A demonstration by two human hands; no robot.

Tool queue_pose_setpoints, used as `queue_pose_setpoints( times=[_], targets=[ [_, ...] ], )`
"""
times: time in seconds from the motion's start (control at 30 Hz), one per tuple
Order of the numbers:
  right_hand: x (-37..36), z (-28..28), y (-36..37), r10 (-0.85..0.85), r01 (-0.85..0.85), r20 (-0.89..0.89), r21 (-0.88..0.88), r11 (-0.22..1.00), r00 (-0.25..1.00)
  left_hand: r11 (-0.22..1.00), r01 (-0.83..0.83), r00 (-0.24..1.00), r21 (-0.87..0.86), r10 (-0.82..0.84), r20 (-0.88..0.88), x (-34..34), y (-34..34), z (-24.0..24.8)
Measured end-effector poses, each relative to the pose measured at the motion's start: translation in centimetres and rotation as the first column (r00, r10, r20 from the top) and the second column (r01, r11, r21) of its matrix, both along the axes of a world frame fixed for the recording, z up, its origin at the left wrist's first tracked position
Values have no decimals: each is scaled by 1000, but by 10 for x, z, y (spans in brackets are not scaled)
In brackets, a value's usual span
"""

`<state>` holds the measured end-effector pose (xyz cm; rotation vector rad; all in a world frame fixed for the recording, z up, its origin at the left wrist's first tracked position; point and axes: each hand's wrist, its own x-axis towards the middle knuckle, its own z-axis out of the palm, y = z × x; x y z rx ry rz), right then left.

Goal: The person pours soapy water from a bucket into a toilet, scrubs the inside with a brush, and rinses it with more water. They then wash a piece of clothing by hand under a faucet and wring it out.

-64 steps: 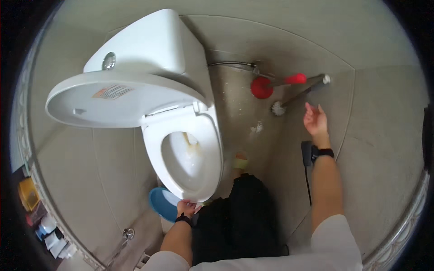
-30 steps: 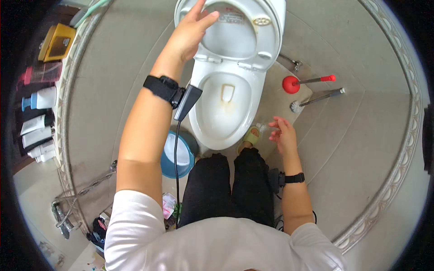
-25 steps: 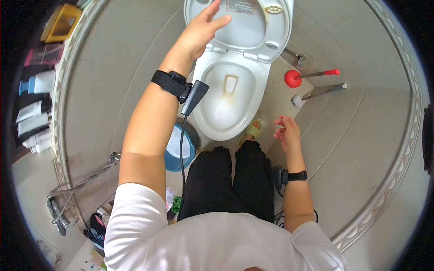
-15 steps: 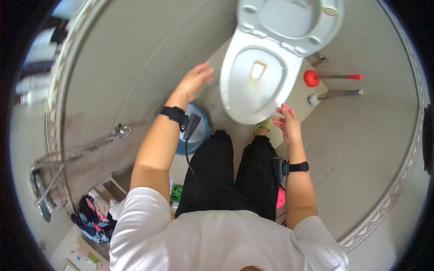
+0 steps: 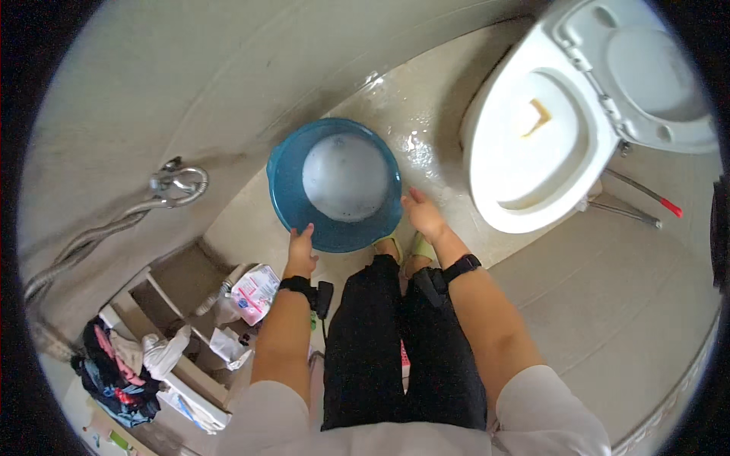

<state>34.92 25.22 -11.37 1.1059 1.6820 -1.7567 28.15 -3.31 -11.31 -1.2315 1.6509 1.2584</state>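
Observation:
A round blue basin stands on the tiled floor, holding whitish, foamy water. My left hand is at the near left of its rim, thumb and fingers apart, fingertips overlapping the edge in view. At the right side of the rim is my right hand, its fingers extended and spread close to the edge. Whether either hand touches the basin, I cannot tell. Both wrists wear black straps with small devices.
A white toilet with raised lid stands to the right. Beyond it lean a red-tipped handle and a brush handle. A shower hose hangs left. Clothes lie on a rack, near a pink-and-white package. The floor is wet.
My view has swung left, so the basin is now fully visible and the toilet sits farther right. Both hands have moved from beside the toilet bowl to the basin's rim.

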Motion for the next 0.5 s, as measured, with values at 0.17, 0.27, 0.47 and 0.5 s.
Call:
queue_pose_setpoints(
  times=[0.17,0.27,0.47,0.5],
  targets=[
    [-19,-88,-41,117,-126,69,138,982,991,974,-187,981,-125,192,25,25,-33,-76],
    [-25,-97,-43,144,-175,156,212,961,977,939,-336,940,-72,330,-81,36,-51,-86],
    [-18,-37,-30,-123,136,-58,424,895,991,904,-267,815,334,397,-422,19,-32,-1],
    [-9,-24,-25,-132,148,-68,432,890,989,896,-256,813,363,403,-421,13,-24,18]
  ],
)
